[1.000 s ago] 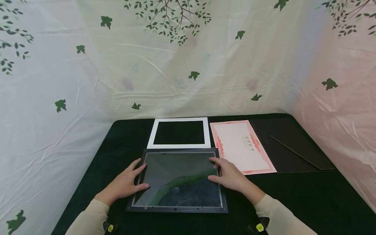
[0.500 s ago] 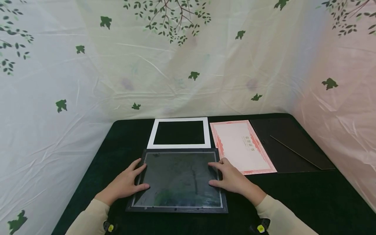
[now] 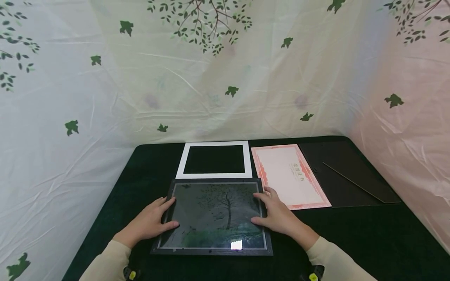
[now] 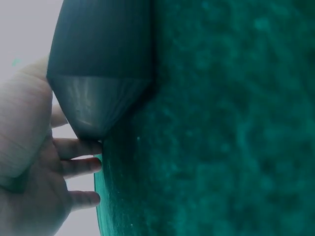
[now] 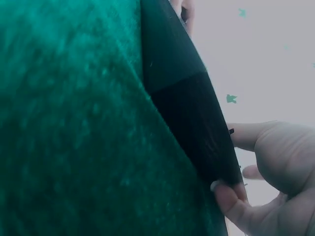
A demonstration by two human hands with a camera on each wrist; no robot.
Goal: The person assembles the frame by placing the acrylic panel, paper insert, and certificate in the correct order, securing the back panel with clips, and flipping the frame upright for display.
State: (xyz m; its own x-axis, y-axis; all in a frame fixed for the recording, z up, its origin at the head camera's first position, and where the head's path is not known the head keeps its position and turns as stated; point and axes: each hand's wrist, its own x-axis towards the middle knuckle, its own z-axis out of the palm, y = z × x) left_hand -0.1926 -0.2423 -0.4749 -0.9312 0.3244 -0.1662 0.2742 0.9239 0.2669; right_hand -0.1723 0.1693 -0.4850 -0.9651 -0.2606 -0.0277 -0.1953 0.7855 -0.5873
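Nearest, on the near side of the dark frame (image 3: 190,252), pale smooth-knit-looking sleeves (image 3: 107,260) are reaching in from both sides. The left hand (image 3: 147,219) is bracing the frame's left side and the right hand (image 3: 279,214) its right. Both grips are standing wide, thumbs lying over the rim, fingers setting against the outer walls; how firmly they are pressing cannot be told.

The frame itself is lying flat between the hands on plush green cloth (image 3: 367,230), whose short nap is showing plainly in the wrist views. It is presenting a rectangular, near-black rim with sloping outer walls and mitred corners. Within it, a glossy pane (image 3: 207,218) is showing a tree-shaped figure and, towards the near edge, a bright rectangle of light.

Right of and beyond the frame, a paper certificate (image 3: 281,171) is displaying a pink ornamental border. Just beyond the frame, a flat white mat (image 3: 214,143) is enclosing a rectangular cutout. Farther right, a matt black board (image 3: 351,164) is bearing a thin slanting line. Behind everything, a creased, leaf-printed curtain (image 3: 197,89) is hanging.
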